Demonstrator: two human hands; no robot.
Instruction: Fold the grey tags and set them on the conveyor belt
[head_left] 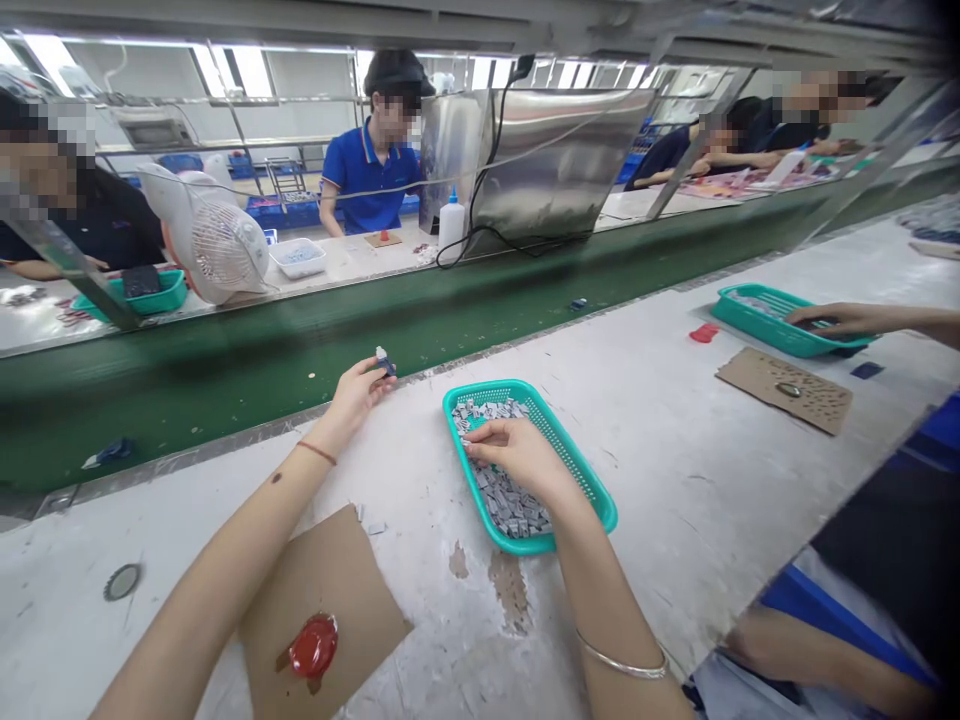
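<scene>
My left hand [358, 392] reaches to the edge of the green belt and pinches a small dark blue part with a pale grey tip [385, 362]. Inside a teal plastic basket [551, 430] is my right hand [517, 455], thumb and fingertips together on a small grey piece [466, 443]. Many similar small grey pieces [514, 505] lie loose in that basket. Below my left forearm rests a cardboard sheet [337, 560] carrying a glossy red blob [314, 646].
On the green belt [300, 350] lie dark blue parts [111, 453]. At right, a co-worker's hand [840, 320] reaches into another teal basket [750, 310], near a speckled cardboard piece [817, 400]. A metal cap [122, 582] is at left. Other people sit across the belt.
</scene>
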